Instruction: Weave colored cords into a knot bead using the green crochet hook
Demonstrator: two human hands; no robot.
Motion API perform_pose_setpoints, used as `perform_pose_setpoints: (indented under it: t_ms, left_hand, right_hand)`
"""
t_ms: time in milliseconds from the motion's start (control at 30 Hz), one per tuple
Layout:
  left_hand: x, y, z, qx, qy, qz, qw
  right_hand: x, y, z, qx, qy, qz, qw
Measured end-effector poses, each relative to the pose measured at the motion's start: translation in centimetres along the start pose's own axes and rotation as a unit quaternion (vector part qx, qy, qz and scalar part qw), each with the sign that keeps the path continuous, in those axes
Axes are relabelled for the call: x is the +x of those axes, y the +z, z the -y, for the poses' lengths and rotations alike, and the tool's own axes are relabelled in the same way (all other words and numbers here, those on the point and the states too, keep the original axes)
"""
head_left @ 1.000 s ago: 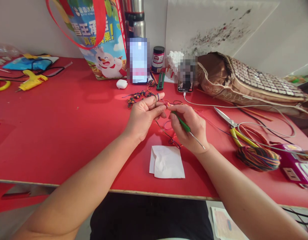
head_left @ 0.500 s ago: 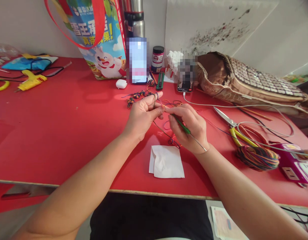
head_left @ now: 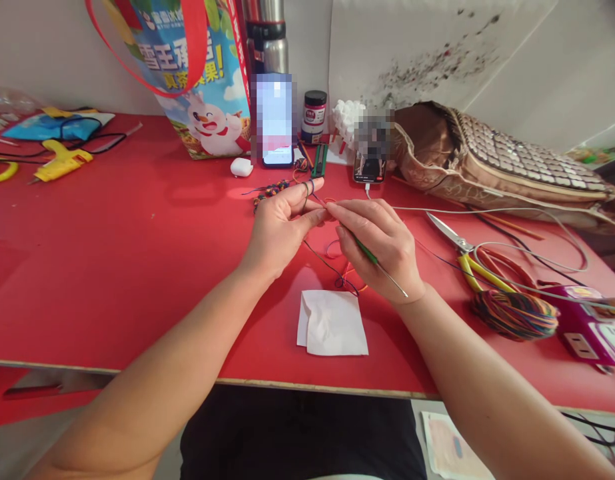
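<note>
The left hand (head_left: 280,227) has its index finger stretched out with a strand of multicoloured yarn (head_left: 306,194) looped round it, while its thumb is closed on the yarn at the fingertips; the exact spot pinched is hidden where both hands' fingertips meet. The right hand (head_left: 382,250) grips a crochet hook (head_left: 366,251), the green handle lying between thumb and curled fingers and the bare metal shaft pointing back from them towards the wrist, as its index fingertip reaches the left thumb. Below the meeting fingertips, loose strands trail down to the red table (head_left: 137,267), just above a folded white tissue (head_left: 336,325). Just beyond the left fingers lie dark, bright-flecked knotted pieces (head_left: 272,191) and a green cutter (head_left: 319,161). Well to the right of the right-hand fingers are scissors (head_left: 487,267), with a ball of yarn (head_left: 514,315) against their handles
</note>
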State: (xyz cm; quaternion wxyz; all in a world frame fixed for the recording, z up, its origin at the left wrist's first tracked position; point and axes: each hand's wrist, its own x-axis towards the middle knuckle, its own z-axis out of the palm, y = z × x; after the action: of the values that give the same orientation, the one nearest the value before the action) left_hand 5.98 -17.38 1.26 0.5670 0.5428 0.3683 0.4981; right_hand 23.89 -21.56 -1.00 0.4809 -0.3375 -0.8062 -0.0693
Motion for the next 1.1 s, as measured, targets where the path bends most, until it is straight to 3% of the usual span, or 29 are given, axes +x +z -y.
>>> perform_pose_setpoints:
  t_ms: [433, 700, 900, 1100]
  left_hand:
    - [-0.1, 0.5, -0.2, -0.052, -0.068, -0.061, 0.994]
    - [-0.1, 0.7, -0.8, -0.119, -0.149, -0.082, 0.978]
    - [0.3, 0.4, -0.4, -0.190, -0.202, -0.054, 0.959]
    - [0.4, 0.1, 0.0, -0.202, -0.192, 0.014, 0.960]
  right_hand:
    - [-0.1, 0.3, 0.5, 0.007, 0.057, -0.013, 0.998]
    - [-0.2, 0.5, 0.8, 0.016, 0.082, -0.022, 0.996]
    - [-0.2, 0.6, 1.1, 0.037, 0.107, -0.032, 0.993]
    - [-0.2, 0.6, 0.9, 0.034, 0.094, -0.044, 0.994]
